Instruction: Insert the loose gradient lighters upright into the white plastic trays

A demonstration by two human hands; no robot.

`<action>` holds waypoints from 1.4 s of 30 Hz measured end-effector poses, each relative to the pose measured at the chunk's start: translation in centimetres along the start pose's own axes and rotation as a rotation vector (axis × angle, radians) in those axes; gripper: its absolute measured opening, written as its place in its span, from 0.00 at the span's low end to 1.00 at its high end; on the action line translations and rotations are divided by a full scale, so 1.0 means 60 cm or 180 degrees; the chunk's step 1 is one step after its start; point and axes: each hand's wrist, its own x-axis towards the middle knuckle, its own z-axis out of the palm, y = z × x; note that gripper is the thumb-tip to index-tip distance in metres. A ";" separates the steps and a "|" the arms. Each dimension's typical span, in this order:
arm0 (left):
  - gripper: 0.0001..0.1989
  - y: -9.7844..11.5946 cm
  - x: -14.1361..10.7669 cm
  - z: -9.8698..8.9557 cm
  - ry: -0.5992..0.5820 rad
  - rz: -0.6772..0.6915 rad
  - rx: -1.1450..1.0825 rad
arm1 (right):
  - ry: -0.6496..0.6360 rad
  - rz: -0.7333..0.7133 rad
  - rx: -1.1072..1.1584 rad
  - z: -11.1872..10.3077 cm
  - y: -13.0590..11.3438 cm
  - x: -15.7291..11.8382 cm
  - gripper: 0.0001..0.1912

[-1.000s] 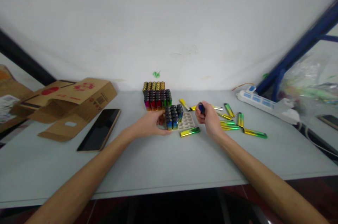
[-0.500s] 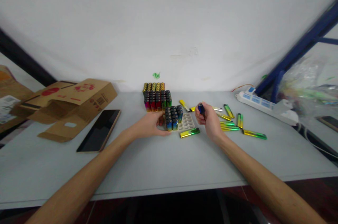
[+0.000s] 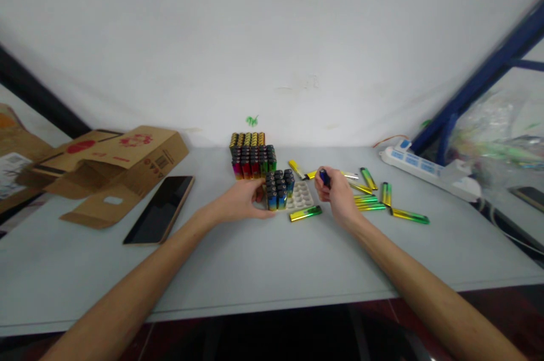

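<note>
Blue lighters [image 3: 277,191] stand upright in the left part of a white tray with round holes [image 3: 302,198]. My left hand [image 3: 246,199] grips the left side of this group, thumb in front and fingers behind. To the right of the tray, my right hand [image 3: 335,194] is closed around a dark blue lighter [image 3: 324,178], its end pointing up. A yellow-green lighter [image 3: 305,213] lies just in front of the tray. Several more yellow-green lighters [image 3: 369,203] lie loose beside and beyond my right hand.
Behind the tray stand blocks of red and green lighters [image 3: 254,162] and gold-topped ones [image 3: 247,140]. A phone [image 3: 160,211] and an open cardboard box [image 3: 127,157] are at left. At right lies a white power strip [image 3: 429,171], near plastic bags [image 3: 488,128].
My right hand has shifted very slightly, with the dark blue lighter still in it. My left hand stays at the group of blue lighters.
</note>
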 end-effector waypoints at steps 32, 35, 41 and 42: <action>0.24 0.003 -0.001 -0.002 0.0043 0.0015 0.0280 | -0.0112 -0.0658 -0.0393 0.001 0.013 0.006 0.24; 0.25 -0.001 0.000 -0.001 0.0014 0.0002 0.0291 | -0.0090 -0.0680 -0.0482 -0.002 0.014 0.005 0.22; 0.25 -0.002 0.000 -0.001 -0.0047 -0.0022 0.0204 | -0.0233 -0.0534 -0.0572 0.000 0.020 -0.002 0.23; 0.25 0.000 0.000 -0.001 -0.0045 -0.0036 0.0235 | -0.0222 -0.0590 -0.0660 0.000 0.023 -0.002 0.23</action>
